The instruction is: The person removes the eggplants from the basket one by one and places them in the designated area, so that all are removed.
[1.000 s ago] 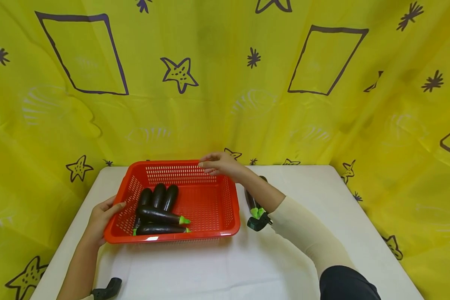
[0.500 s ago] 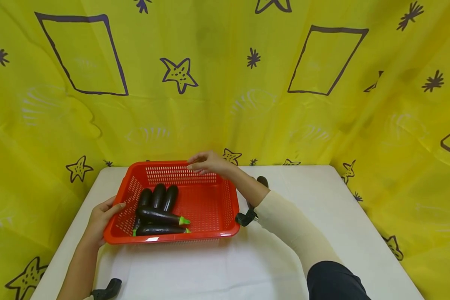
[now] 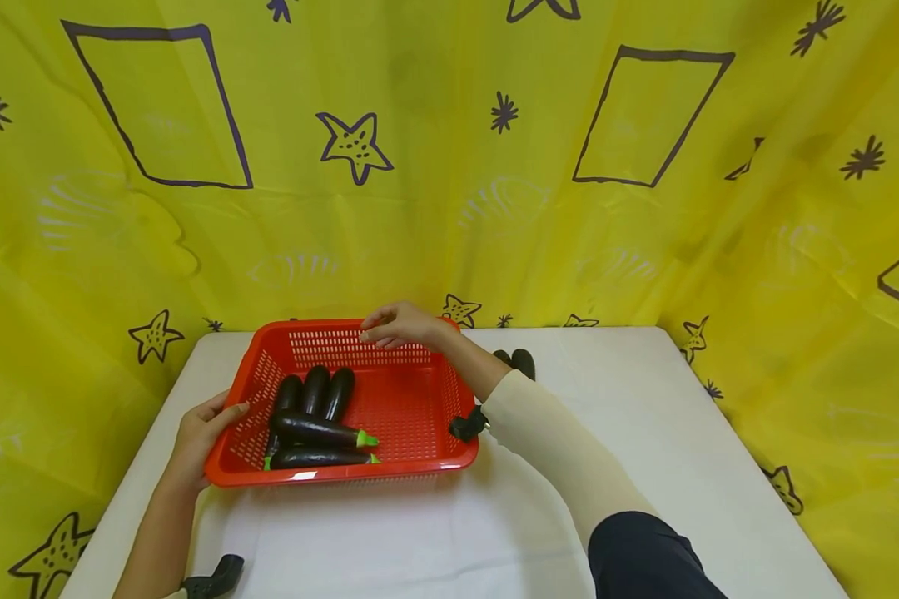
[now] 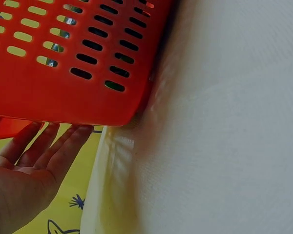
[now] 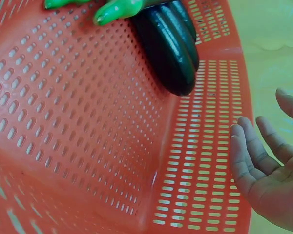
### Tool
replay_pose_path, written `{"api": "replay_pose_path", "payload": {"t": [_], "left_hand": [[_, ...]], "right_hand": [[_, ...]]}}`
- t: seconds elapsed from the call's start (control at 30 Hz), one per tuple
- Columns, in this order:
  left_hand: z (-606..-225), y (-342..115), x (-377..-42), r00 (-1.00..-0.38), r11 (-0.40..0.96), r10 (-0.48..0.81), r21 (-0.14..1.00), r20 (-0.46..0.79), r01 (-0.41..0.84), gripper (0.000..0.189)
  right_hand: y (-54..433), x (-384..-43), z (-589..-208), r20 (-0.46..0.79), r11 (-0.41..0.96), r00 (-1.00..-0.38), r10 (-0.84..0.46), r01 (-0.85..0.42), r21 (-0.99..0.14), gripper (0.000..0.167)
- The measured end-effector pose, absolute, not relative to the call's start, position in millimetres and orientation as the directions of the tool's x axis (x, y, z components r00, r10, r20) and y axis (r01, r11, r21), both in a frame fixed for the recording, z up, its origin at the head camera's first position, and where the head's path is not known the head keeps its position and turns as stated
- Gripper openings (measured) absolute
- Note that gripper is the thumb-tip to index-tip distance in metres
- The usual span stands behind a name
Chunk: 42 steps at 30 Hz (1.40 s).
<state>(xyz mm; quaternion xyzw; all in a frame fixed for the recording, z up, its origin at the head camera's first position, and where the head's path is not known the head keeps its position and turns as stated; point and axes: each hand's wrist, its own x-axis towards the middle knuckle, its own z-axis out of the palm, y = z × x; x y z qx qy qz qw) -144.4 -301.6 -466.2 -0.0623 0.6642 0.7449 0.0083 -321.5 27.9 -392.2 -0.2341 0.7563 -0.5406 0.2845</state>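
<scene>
A red perforated plastic basket (image 3: 419, 468) holds several dark eggplants (image 3: 316, 428) with green stem ends, bunched in its left half. My left hand (image 3: 198, 434) grips the basket's left side, its thumb over the rim; in the left wrist view the fingers of that left hand (image 4: 34, 168) reach under the red edge. Above the back rim, my right hand (image 3: 400, 327) is held with loosely bent fingers and nothing in them. The right wrist view has this right hand (image 5: 273, 180) beside the slotted basket wall (image 5: 200, 146), apart from the eggplants (image 5: 168, 53).
Two more eggplants (image 3: 523, 363) lie on the white table (image 3: 607, 391) right of the basket, mostly hidden behind my right forearm. A yellow patterned curtain (image 3: 419, 233) hangs along the table's back and sides. Dark devices (image 3: 468, 425) are strapped at both wrists.
My right hand has moved left along the back rim, its forearm shifting left with it. The far ends of the two outside eggplants now show. My left hand and the basket stay put.
</scene>
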Motion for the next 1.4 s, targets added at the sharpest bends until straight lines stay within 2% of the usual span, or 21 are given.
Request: {"api": "replay_pose_path", "payload": {"t": [0.17, 0.33, 0.5, 0.7, 0.9, 1.1, 1.4], "left_hand": [[-465, -300, -146, -0.982, -0.093, -0.107, 0.985, -0.156, -0.146, 0.045], [-464, -300, -147, -0.977, -0.082, -0.124, 0.983, -0.175, -0.166, 0.043], [-463, -298, -146, -0.977, -0.058, -0.126, 0.984, -0.174, -0.168, 0.063], [-462, -298, -146, -0.981, -0.067, -0.120, 0.987, -0.153, -0.146, 0.046], [-462, -298, -146, -0.984, -0.042, -0.108, 0.989, -0.143, -0.139, 0.062], [-463, -299, -146, -0.984, -0.085, -0.107, 0.987, -0.144, -0.135, 0.041], [-465, -300, -146, -0.988, -0.090, -0.103, 0.990, -0.118, -0.109, 0.025]], "right_hand": [[23, -322, -394, -0.176, 0.333, -0.712, -0.680, -0.086, -0.939, 0.040], [18, -321, -396, -0.174, 0.344, -0.695, -0.698, -0.112, -0.932, 0.043], [12, -319, -400, -0.163, 0.335, -0.680, -0.715, -0.128, -0.933, 0.045], [3, -318, -409, -0.161, 0.328, -0.630, -0.760, -0.158, -0.932, 0.046], [-8, -315, -417, -0.179, 0.314, -0.576, -0.798, -0.142, -0.939, 0.046], [-19, -312, -429, -0.193, 0.302, -0.536, -0.822, -0.121, -0.946, 0.046], [-32, -310, -433, -0.191, 0.271, -0.512, -0.837, -0.087, -0.959, 0.046]]}}
